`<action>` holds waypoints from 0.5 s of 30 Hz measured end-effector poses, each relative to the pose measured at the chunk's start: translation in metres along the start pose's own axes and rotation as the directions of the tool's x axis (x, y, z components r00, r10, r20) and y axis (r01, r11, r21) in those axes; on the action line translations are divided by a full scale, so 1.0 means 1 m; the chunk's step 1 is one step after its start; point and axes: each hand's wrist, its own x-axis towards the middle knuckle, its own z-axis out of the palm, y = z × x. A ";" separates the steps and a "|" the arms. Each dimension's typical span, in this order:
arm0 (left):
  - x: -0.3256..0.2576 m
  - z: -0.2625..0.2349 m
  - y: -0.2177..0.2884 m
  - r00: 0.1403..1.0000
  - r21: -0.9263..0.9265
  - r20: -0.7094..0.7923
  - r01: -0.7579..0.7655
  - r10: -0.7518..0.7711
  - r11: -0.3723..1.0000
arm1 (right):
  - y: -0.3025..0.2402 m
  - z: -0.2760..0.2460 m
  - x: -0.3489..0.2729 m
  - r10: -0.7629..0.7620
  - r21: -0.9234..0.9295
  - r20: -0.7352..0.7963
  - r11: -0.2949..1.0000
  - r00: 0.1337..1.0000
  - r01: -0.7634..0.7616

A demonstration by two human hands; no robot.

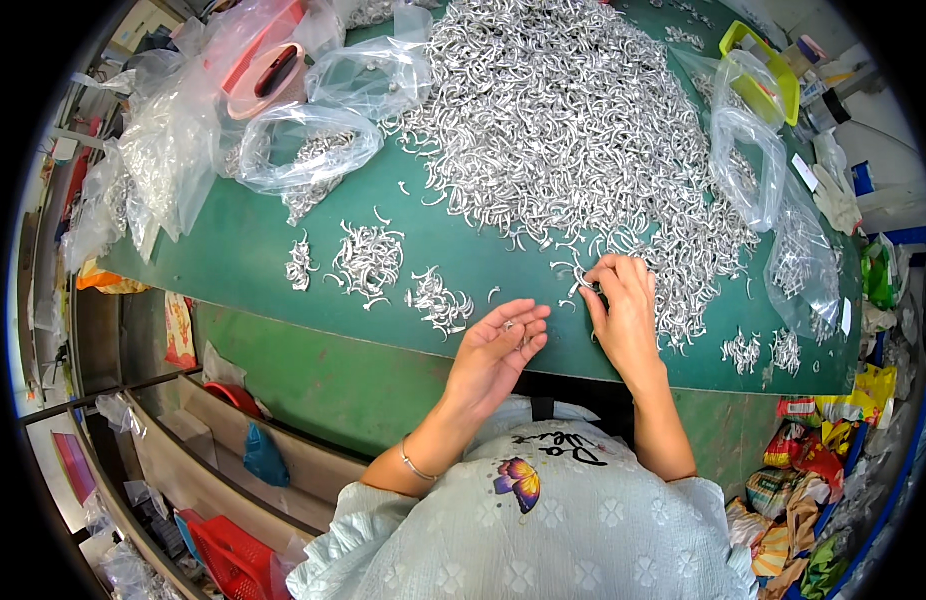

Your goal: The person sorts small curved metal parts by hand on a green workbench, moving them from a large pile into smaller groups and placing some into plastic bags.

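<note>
A large heap of small curved silver metal pieces [543,110] covers the far middle of the green table [243,240]. My right hand [625,310] is at the heap's near edge, thumb and fingers pinched on one curved metal piece [587,284]. To its left, my left hand [498,355] is turned palm up over the table's near edge. Its fingers curl over what look like a few of the same pieces, mostly hidden. Small separate piles lie left of it: a middle-sized one [369,262], a smaller one [440,301] and a narrow one [300,262].
Clear plastic bags [308,150] with metal pieces stand at the far left, near a pink bowl [268,82] holding a dark red object. Another bag [798,265] and a yellow-green basket [761,72] are at right. Two small piles [743,352] lie near the right corner.
</note>
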 end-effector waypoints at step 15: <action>0.004 0.032 0.004 0.996 0.176 -0.077 -0.031 0.045 0.984 | 0.002 -0.004 -0.006 0.015 0.118 -0.142 0.993 0.990 0.002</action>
